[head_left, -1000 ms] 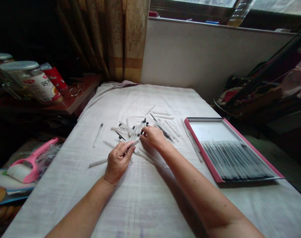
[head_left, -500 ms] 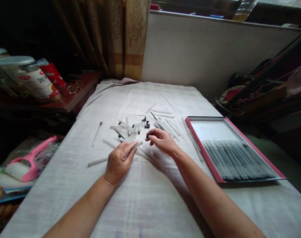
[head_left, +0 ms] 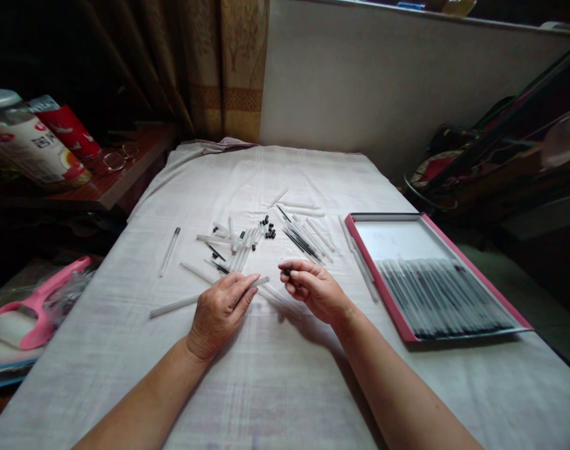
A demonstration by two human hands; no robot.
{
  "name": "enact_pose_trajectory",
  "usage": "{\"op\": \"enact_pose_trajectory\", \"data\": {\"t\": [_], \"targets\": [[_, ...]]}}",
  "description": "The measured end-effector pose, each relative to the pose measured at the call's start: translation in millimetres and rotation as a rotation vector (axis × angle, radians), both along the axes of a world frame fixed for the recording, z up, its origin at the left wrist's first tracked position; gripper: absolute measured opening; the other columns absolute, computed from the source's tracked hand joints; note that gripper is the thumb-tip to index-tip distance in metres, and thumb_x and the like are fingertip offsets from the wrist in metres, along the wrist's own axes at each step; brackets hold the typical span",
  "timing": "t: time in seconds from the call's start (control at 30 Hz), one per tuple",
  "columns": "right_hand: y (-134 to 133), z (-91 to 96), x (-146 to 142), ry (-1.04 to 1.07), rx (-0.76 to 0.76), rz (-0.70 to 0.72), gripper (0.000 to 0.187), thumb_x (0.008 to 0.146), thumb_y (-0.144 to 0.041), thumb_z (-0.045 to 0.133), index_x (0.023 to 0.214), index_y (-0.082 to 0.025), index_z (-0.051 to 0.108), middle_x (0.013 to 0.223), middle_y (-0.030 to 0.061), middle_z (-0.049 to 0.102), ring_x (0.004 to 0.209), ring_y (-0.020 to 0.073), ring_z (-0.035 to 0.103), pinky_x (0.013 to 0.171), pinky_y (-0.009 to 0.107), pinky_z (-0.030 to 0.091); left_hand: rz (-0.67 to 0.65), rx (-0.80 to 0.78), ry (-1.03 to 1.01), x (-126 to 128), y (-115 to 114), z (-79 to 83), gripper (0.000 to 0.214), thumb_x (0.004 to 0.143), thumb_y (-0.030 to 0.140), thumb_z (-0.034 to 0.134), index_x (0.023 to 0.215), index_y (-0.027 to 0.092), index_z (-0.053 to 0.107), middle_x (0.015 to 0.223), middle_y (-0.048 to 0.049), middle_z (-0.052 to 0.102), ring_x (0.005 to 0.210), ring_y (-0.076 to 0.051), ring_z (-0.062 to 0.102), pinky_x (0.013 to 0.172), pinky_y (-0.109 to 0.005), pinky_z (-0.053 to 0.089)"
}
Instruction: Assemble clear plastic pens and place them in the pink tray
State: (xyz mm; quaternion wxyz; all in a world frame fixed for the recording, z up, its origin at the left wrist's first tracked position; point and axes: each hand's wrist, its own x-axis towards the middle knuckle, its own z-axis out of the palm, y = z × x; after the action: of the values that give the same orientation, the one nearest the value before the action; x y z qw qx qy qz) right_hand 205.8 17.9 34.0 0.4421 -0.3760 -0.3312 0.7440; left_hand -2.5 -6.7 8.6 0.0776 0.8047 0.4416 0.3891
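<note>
My left hand (head_left: 219, 309) is closed around a translucent pen barrel (head_left: 262, 282), whose end sticks out past the thumb toward the right. To the left of that hand lies a clear tube (head_left: 172, 306), partly hidden behind it. My right hand (head_left: 315, 289) pinches a small black pen plug (head_left: 287, 272) between thumb and fingers, a short gap away from the barrel's end. Beyond the hands lie loose black plugs (head_left: 270, 231), several clear barrels (head_left: 240, 253) and a bundle of dark refills (head_left: 301, 242).
A pink-edged box (head_left: 367, 275) holding rows of pens (head_left: 447, 297) stands at right. One capped pen (head_left: 170, 252) lies apart on the white cloth (head_left: 247, 387). Left are a pink-handled tool (head_left: 44, 306), and a jar (head_left: 34, 150) and eyeglasses (head_left: 120, 156) on a wooden stand.
My right hand has drawn slightly back toward me and right with the black plug, its fingers turned more upward. My left hand keeps its barrel. The view has shifted slightly.
</note>
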Motion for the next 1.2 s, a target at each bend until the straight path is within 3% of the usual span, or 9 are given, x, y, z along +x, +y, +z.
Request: {"op": "enact_pose_trajectory", "data": {"t": [0.17,0.3,0.5,0.87,1.2], "targets": [[0,-5.7,2,0.024,0.011,0.004,0.03,0.066,-0.032,0.079,0.088,-0.019,0.063,0.072,0.0,0.066,0.052,0.0064,0.052,0.043,0.016,0.028,-0.015,-0.021,0.0,-1,0,-0.1,0.026,0.094,0.022,0.054,0.117,0.017,0.066,0.093,-0.0073,0.07,0.084,-0.017,0.066,0.076,-0.027,0.054],[0,-9.4,-2,-0.101,0.105,-0.026,0.031,0.069,-0.037,0.078,0.085,-0.02,0.057,0.073,0.0014,0.067,0.055,0.0089,0.052,0.045,0.019,0.031,-0.014,-0.034,-0.008,0,1,1.1,0.026,0.094,0.022,0.054,0.117,0.018,0.066,0.094,-0.0071,0.07,0.085,-0.017,0.066,0.075,-0.026,0.054],[-4,-9.8,-11,-0.231,0.255,-0.055,0.025,0.069,-0.032,0.076,0.08,-0.02,0.058,0.06,-0.0061,0.053,0.051,0.0072,0.045,0.05,0.022,0.034,-0.018,-0.042,-0.006,0,0,1.2,0.026,0.093,0.022,0.055,0.117,0.019,0.066,0.094,-0.0067,0.07,0.086,-0.016,0.066,0.077,-0.026,0.054],[-8,-15.8,-20,-0.334,0.31,-0.036,0.018,0.073,-0.033,0.069,0.081,-0.021,0.057,0.065,-0.0032,0.055,0.057,0.0101,0.047,0.054,0.024,0.039,-0.04,-0.063,0.006,0,-1,1.3,0.027,0.094,0.022,0.054,0.118,0.02,0.065,0.093,-0.0063,0.07,0.084,-0.016,0.066,0.076,-0.026,0.054],[-7,-10.7,-3,-0.784,0.711,0.027,0.005,0.083,-0.025,0.06,0.082,-0.02,0.061,0.069,-0.0007,0.061,0.059,0.0111,0.051,0.056,0.024,0.038,-0.035,-0.006,0.13,-1,-2,2.0,0.027,0.094,0.024,0.054,0.119,0.02,0.065,0.09,-0.0053,0.07,0.081,-0.016,0.065,0.074,-0.026,0.053]]}}
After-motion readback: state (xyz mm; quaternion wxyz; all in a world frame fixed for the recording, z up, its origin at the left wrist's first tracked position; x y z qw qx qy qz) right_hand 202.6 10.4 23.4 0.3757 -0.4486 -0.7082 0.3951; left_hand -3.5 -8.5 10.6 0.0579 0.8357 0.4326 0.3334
